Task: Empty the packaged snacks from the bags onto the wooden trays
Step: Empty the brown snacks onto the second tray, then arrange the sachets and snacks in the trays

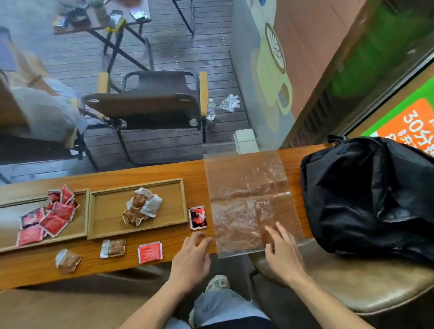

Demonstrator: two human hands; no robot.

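- readable writing is pretty thin here; the only clear bit is "30" in big white print on the orange and green sign [419,131] way off beyond the right hand, past the black fabric backpack [384,195]; the rest of it and the print on the packets is too small or blurry for me
- left hand [189,261] lies palm down at the near edge of the long wooden table [155,170], fingers loosely spread, holding nothing
- right hand [282,250] also palm down, fingers splayed, tips resting on the near corner of the flat clear plastic bag [248,196], which looks empty
- just past the left fingertips sits a red and black snack packet [198,217]; a red square packet [150,252] lies just left of that hand, then two brown and white packets [113,247] further left, all on the bare table
- further out to the left, two shallow wooden trays side by side; the nearer tray [141,227] holds a small heap of brown and white packets, the far left tray [33,243] a pile of red packets [49,217]
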